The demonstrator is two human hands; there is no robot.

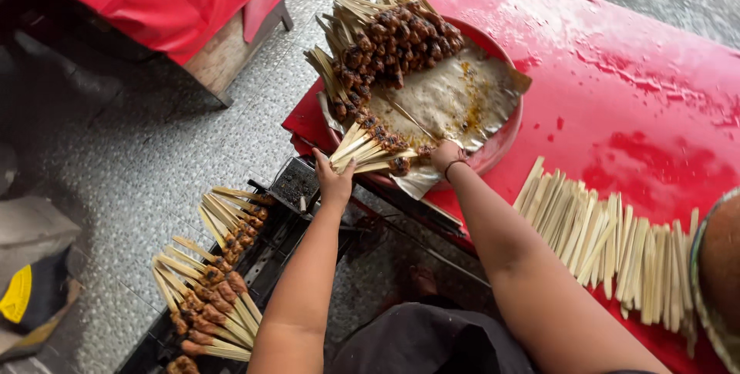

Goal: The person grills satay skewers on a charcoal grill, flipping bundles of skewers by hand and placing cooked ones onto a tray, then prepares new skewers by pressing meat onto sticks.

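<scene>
1. The left hand (333, 181) and right hand (445, 156) both clench one bunch of satay skewers (374, 153) at the near rim of the red tray (502, 139) on the red counter (632, 73).
2. To lift cleanly, it seems wise to squeeze the sticks level so none slip.
3. The bunch lies crosswise, bare stick ends fanned left, meat right.
4. Loose bamboo sticks (609, 243) lie to the right; the grill (262, 254) holds more skewers.

we note a wet red table (617, 58). on it: a round red tray (505, 131) at the near-left edge, a row of bare sticks (609, 247) laid side by side, near-right.
</scene>
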